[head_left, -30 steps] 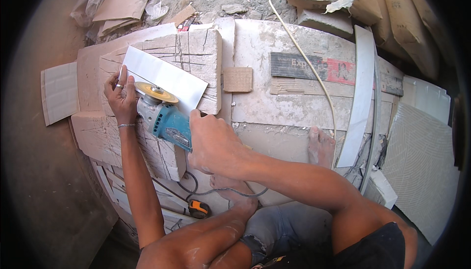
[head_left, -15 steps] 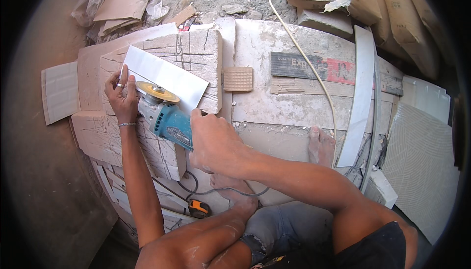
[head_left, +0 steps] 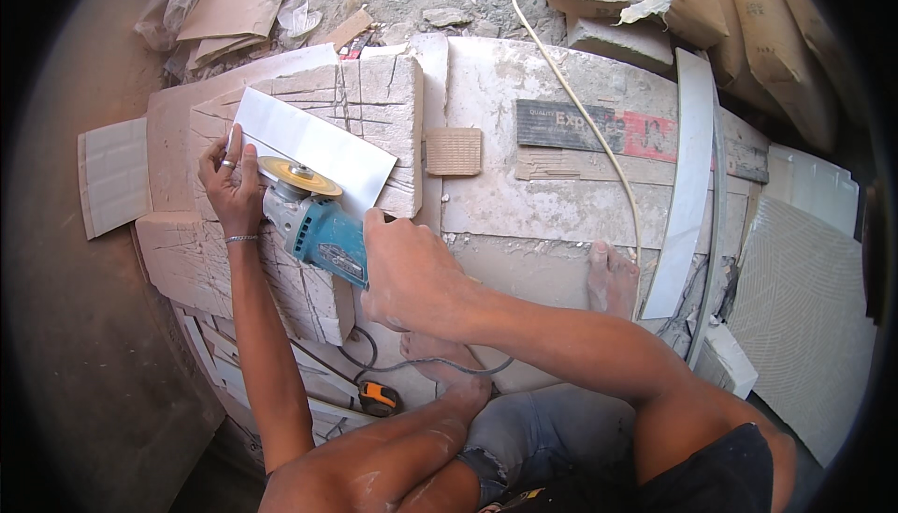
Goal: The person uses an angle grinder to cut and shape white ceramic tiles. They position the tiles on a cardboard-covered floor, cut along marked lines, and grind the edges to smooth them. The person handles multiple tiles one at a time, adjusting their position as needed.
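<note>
A teal angle grinder point(head_left: 327, 240) with a yellow disc point(head_left: 299, 174) is gripped at its body by my right hand point(head_left: 412, 274). Its disc lies over the near edge of a white tile point(head_left: 313, 142); whether disc and tile touch, I cannot tell. My left hand point(head_left: 234, 186) pinches the tile's left end, thumb and fingers on either side of it. Under the tile is a pale block point(head_left: 398, 92) scored with dark cut lines. A second scored block point(head_left: 313, 293) lies nearer to me, below the grinder.
An orange and black tape measure point(head_left: 379, 398) lies by my foot, near a dark cord point(head_left: 440, 361). A pale cable point(head_left: 571, 92) crosses the cardboard point(head_left: 486, 204). A long white tile strip point(head_left: 678, 195) and a metal bar point(head_left: 716, 232) lie at right. Brown sacks point(head_left: 776, 55) stand far right.
</note>
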The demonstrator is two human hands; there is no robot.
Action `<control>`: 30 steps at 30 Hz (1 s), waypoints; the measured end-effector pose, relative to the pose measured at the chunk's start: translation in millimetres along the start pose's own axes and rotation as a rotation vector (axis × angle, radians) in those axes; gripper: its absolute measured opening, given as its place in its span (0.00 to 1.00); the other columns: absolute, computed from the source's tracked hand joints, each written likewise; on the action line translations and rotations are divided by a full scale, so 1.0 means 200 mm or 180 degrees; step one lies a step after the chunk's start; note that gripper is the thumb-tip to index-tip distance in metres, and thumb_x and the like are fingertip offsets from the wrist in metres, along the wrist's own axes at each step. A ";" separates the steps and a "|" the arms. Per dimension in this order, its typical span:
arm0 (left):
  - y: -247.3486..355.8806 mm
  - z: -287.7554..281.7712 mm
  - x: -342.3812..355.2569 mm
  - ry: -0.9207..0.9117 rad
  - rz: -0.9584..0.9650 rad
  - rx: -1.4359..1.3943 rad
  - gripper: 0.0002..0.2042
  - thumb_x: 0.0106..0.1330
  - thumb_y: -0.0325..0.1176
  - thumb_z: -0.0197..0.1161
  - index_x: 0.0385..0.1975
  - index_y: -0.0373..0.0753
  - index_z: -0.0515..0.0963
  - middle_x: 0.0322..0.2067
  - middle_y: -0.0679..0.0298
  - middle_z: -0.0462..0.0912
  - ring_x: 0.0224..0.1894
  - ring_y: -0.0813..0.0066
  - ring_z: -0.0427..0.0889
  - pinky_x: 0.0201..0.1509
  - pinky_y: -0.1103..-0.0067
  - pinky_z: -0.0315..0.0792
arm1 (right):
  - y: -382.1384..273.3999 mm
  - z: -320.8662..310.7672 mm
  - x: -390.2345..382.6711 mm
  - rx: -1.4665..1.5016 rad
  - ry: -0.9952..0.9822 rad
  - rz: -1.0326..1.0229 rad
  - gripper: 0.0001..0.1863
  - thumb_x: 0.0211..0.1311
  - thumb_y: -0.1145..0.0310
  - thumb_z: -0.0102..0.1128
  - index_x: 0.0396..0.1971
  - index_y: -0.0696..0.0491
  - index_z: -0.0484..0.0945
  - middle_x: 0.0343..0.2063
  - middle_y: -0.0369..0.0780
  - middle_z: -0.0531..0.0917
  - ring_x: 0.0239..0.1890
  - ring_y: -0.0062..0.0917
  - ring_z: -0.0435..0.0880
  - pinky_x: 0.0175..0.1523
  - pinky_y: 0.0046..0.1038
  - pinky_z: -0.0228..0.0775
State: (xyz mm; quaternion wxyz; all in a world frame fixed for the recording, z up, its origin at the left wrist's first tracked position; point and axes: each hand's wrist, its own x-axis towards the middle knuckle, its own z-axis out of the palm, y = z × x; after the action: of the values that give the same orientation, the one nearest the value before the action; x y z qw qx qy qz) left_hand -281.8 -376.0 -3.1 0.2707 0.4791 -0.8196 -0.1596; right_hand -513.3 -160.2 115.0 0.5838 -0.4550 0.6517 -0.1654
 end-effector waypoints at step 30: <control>0.01 0.01 -0.01 0.0083 -0.0001 0.0002 0.20 0.74 0.41 0.68 0.63 0.48 0.84 0.57 0.60 0.77 0.64 0.65 0.73 0.72 0.67 0.67 | 0.00 -0.01 -0.01 0.0011 -0.0078 0.0079 0.23 0.49 0.80 0.69 0.47 0.70 0.73 0.39 0.62 0.87 0.47 0.57 0.88 0.54 0.47 0.82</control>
State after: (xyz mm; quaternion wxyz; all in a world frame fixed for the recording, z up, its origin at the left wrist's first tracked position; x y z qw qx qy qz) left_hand -283.6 -373.9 -3.0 0.2811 0.4813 -0.8160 -0.1532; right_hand -516.1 -159.6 116.3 0.5946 -0.4479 0.6498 -0.1537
